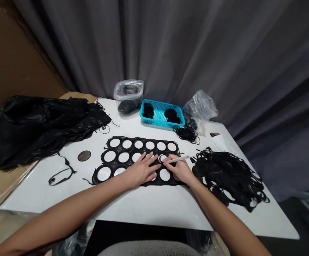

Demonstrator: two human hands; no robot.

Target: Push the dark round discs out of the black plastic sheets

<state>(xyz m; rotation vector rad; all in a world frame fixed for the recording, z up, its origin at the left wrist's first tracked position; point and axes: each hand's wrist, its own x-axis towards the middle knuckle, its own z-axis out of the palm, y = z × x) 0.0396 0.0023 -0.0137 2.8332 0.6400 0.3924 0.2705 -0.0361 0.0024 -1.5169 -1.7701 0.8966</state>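
A black rubber sheet (132, 144) punched with rows of round holes lies flat on the white table (144, 206). My left hand (141, 170) presses palm-down on the sheet, fingers spread and holding nothing. My right hand (179, 169) rests on the sheet's right part and grips a slim white pen-like cutting tool (177, 159). The tool's tip reaches a thin black ring (162, 158) in a hole between my hands. My hands hide part of the sheet's lower rows.
A large heap of black rubber scrap (45, 128) lies at the left, and a tangled pile (229, 177) at the right. A blue basket (161, 113) and a clear bag of black pieces (128, 96) stand behind the sheet. Grey curtains hang behind the table.
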